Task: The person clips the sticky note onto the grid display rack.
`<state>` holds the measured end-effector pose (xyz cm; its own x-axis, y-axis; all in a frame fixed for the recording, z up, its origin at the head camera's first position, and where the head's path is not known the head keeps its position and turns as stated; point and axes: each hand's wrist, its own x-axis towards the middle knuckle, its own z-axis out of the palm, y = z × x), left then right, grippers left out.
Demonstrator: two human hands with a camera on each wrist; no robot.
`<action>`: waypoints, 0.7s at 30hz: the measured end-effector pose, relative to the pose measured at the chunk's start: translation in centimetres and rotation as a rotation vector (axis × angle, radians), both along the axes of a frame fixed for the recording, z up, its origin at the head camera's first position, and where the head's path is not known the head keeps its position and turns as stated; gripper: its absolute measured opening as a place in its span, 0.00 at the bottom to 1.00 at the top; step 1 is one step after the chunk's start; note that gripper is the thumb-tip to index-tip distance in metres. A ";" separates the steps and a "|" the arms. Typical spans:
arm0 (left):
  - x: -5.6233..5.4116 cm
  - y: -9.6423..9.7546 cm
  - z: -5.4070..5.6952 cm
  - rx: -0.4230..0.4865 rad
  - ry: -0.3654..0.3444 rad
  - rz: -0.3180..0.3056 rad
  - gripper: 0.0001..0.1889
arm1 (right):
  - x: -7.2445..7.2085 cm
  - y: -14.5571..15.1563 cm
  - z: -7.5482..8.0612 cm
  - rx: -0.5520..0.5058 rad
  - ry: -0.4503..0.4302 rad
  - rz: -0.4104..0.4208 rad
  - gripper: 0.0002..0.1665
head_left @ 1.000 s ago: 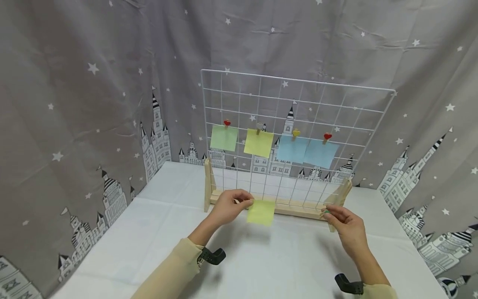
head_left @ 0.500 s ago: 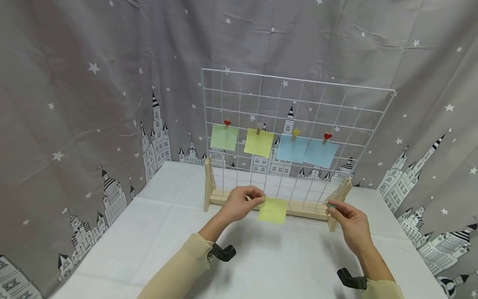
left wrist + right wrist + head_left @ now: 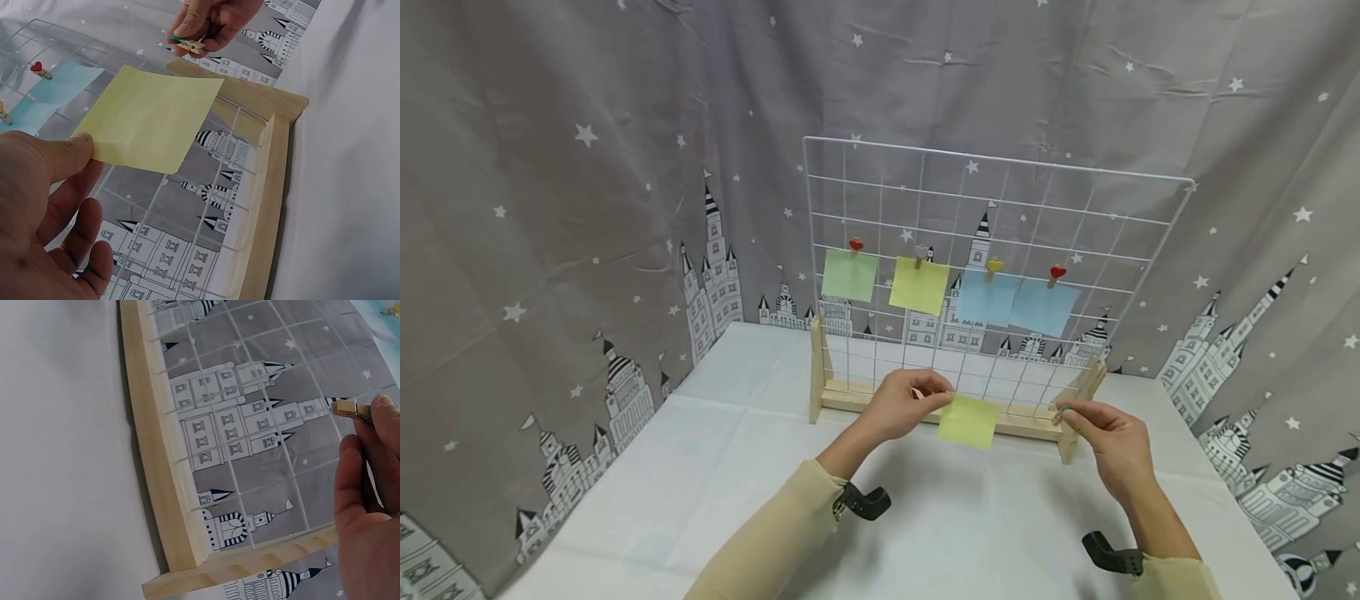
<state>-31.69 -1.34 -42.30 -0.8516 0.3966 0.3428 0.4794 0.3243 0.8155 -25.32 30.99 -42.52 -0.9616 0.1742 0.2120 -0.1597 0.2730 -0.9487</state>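
Observation:
My left hand (image 3: 904,405) pinches a yellow sticky note (image 3: 967,421) by its upper left corner, in front of the lower part of a white wire grid (image 3: 1000,157). In the left wrist view the note (image 3: 150,119) is flat, held between thumb and forefinger. Near the grid's lower right end, my right hand (image 3: 1112,442) pinches a small wooden clothespin (image 3: 351,410). Its green decoration (image 3: 180,39) shows under the thumb in the left wrist view. The clothespin's tip points toward the grid and stands apart from the note.
On the grid hang a green note (image 3: 850,276), a yellow note (image 3: 919,286) and two blue notes (image 3: 1043,308), each under a heart-topped clothespin. Wooden feet (image 3: 817,371) and a wooden bar (image 3: 1030,423) support the grid on a white-covered table (image 3: 700,467). A grey castle-print curtain (image 3: 625,100) hangs behind.
My left hand has carried the yellow note to the right along the grid's bottom. The right hand, with the clothespin, has shifted slightly right and up.

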 end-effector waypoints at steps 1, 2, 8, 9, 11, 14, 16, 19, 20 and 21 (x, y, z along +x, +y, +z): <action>-0.1 0.1 0.1 -0.003 0.005 -0.005 0.05 | 0.0 0.0 0.2 0.010 0.005 -0.008 0.22; -0.1 0.3 0.1 -0.004 0.011 -0.011 0.05 | 0.1 0.0 0.4 0.013 0.013 -0.010 0.22; -0.4 1.3 0.8 -0.004 0.027 -0.043 0.05 | 0.0 0.1 1.8 -0.022 0.070 0.012 0.22; -0.4 1.5 1.0 -0.004 0.031 -0.047 0.05 | 0.0 0.1 2.0 -0.033 0.080 0.016 0.21; -0.5 1.9 1.2 -0.008 0.039 -0.052 0.05 | 0.0 0.1 2.6 -0.043 0.105 0.021 0.19; -0.5 2.6 1.6 -0.020 0.043 -0.056 0.05 | 0.0 0.2 3.4 -0.070 0.137 0.023 0.16; -0.5 3.0 1.9 -0.020 0.038 -0.060 0.05 | 0.0 0.3 3.8 -0.083 0.157 0.026 0.14; -0.5 3.6 2.3 -0.017 0.028 -0.068 0.05 | 0.0 0.4 4.4 -0.115 0.185 0.033 0.12; -0.5 3.8 2.5 -0.017 0.027 -0.069 0.05 | -0.1 0.4 4.5 -0.118 0.193 0.031 0.12; -0.5 4.0 2.6 -0.017 0.027 -0.072 0.05 | -0.1 0.5 4.7 -0.123 0.200 0.029 0.11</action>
<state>-32.15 2.63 -39.72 -0.8109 0.4629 0.3579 0.5240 0.3020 0.7964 -25.41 31.46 -37.87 -0.9075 0.1830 0.3781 -0.3543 0.1501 -0.9230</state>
